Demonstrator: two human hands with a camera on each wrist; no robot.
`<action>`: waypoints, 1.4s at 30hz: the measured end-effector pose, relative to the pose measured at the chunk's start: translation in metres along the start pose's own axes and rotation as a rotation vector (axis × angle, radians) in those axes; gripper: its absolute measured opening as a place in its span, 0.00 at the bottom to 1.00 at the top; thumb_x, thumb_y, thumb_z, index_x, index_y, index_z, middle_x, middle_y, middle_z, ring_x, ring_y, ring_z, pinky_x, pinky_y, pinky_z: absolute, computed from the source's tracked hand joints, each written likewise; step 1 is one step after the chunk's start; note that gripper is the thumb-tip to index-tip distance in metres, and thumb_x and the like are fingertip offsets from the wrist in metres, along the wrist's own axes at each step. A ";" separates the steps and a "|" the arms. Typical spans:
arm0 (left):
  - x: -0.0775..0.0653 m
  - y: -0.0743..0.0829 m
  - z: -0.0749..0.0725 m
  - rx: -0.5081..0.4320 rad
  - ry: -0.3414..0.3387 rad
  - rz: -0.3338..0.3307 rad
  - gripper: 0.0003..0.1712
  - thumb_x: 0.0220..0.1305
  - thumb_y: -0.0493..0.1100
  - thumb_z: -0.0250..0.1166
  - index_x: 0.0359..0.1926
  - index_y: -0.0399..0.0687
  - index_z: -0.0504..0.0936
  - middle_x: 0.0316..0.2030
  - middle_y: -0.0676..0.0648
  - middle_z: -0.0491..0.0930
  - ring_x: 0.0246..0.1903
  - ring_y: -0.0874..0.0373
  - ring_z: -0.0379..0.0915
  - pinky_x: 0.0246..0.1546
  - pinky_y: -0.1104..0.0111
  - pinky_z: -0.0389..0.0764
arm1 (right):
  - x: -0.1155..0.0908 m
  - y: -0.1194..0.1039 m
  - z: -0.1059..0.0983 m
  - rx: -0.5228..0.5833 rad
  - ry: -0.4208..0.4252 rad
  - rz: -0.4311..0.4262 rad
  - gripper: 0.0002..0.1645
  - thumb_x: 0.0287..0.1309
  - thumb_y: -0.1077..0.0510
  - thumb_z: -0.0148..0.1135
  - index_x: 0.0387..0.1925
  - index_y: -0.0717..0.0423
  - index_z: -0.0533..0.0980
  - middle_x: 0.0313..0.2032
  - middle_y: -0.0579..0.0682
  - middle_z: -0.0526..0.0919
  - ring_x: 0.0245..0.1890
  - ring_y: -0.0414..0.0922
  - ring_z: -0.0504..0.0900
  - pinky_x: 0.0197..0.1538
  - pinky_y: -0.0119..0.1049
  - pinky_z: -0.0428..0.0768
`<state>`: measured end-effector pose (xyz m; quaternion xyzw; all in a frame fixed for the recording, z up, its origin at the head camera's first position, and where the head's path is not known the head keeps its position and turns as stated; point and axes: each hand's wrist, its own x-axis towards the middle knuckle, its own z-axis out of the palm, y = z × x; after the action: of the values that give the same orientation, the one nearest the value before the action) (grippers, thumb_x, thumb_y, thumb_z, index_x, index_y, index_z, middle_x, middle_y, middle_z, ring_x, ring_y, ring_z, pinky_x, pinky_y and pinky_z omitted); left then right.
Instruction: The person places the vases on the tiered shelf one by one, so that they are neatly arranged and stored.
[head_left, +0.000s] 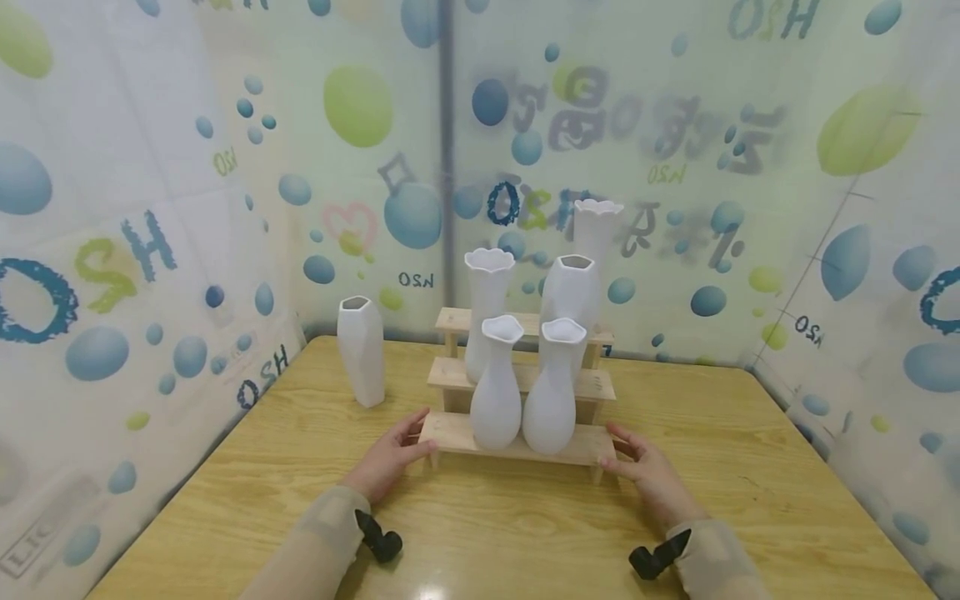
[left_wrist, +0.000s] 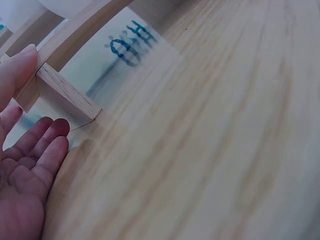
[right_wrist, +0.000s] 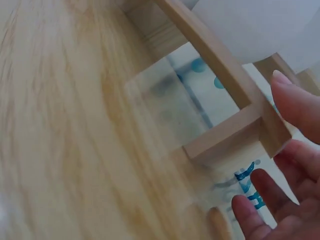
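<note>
A three-step wooden display stand [head_left: 450, 431] stands on the table with several white vases on it. My left hand [head_left: 392, 458] holds the left end of its bottom step, thumb at the front edge; the left wrist view shows the other fingers loosely bent beside the stand's leg [left_wrist: 67, 92]. At the opposite end, my right hand [head_left: 651, 475] grips the same step between thumb and index finger. Two round-bellied vases [head_left: 496, 408] occupy the bottom step. Behind them rise a scallop-rimmed vase [head_left: 489, 292], a faceted vase [head_left: 570, 292] and a taller scallop-rimmed vase [head_left: 596, 229].
Left of the stand, another white faceted vase [head_left: 362, 354] stands alone on the wooden table [head_left: 525, 533]. Patterned curtains [head_left: 360, 183] enclose the table at the back and both sides. Each wrist wears a black camera mount [head_left: 378, 540].
</note>
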<state>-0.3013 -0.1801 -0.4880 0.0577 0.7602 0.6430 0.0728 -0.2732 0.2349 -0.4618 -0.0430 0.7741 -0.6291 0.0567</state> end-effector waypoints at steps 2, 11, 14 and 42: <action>0.001 0.000 0.000 -0.002 -0.003 -0.001 0.44 0.58 0.53 0.70 0.72 0.56 0.61 0.63 0.43 0.66 0.60 0.47 0.63 0.62 0.48 0.62 | 0.001 0.003 0.000 0.006 0.013 0.001 0.45 0.58 0.59 0.67 0.71 0.63 0.56 0.71 0.62 0.55 0.69 0.61 0.54 0.68 0.62 0.49; 0.003 -0.002 0.000 -0.007 -0.008 0.001 0.43 0.58 0.52 0.70 0.72 0.57 0.61 0.63 0.43 0.66 0.61 0.47 0.62 0.63 0.48 0.61 | 0.000 0.010 0.003 0.062 0.039 0.002 0.43 0.59 0.59 0.66 0.71 0.61 0.56 0.71 0.61 0.55 0.68 0.60 0.55 0.67 0.63 0.47; 0.002 -0.001 0.000 0.000 -0.007 -0.004 0.43 0.58 0.53 0.70 0.72 0.57 0.61 0.64 0.43 0.65 0.62 0.46 0.61 0.63 0.47 0.61 | 0.000 0.013 0.003 0.081 0.044 -0.002 0.42 0.59 0.60 0.65 0.71 0.61 0.57 0.70 0.61 0.56 0.68 0.60 0.55 0.67 0.62 0.46; -0.004 0.014 -0.008 -0.017 0.105 0.052 0.39 0.67 0.53 0.61 0.72 0.45 0.58 0.66 0.39 0.63 0.65 0.45 0.59 0.64 0.50 0.61 | 0.002 0.018 0.005 0.096 0.072 -0.009 0.42 0.60 0.59 0.65 0.72 0.60 0.57 0.69 0.61 0.59 0.66 0.57 0.60 0.66 0.54 0.55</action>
<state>-0.2989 -0.1864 -0.4724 0.0429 0.7556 0.6535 0.0165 -0.2742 0.2333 -0.4810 -0.0210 0.7443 -0.6669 0.0278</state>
